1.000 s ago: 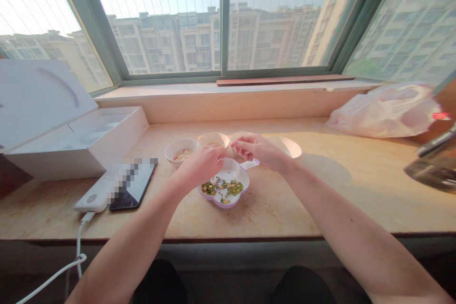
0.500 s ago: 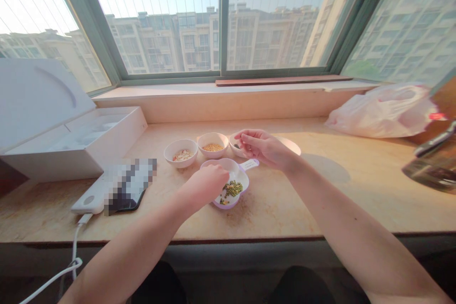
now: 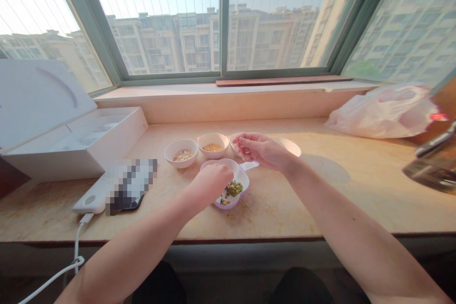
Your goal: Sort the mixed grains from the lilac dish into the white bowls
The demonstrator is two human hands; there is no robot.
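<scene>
Over a white, lilac-rimmed dish (image 3: 230, 165) with a flat handle, my left hand (image 3: 213, 183) reaches down, fingers bent together and their tips hidden behind the hand. Green beans (image 3: 234, 188) and some paler bits lie in the dish beside those fingers. My right hand (image 3: 261, 148) is up and to the right, above the dish's handle and in front of a small white bowl (image 3: 232, 144). Its thumb and fingers are pinched together; anything between them is too small to name. The right hand mostly covers that bowl's contents.
Behind the dish stand a white bowl of pale flaky pieces (image 3: 182, 163) and a white bowl of yellow grains (image 3: 213, 154). A white plate or bowl (image 3: 291, 146) shows past my right wrist. Left are a phone (image 3: 133, 204), a white charger (image 3: 90, 199) and an open box (image 3: 117, 135); right, a plastic bag (image 3: 384, 111).
My left hand has shifted slightly right over the dish. My right hand has dropped slightly, covering more of the small bowl and the handle, and its fingers have drawn closer together.
</scene>
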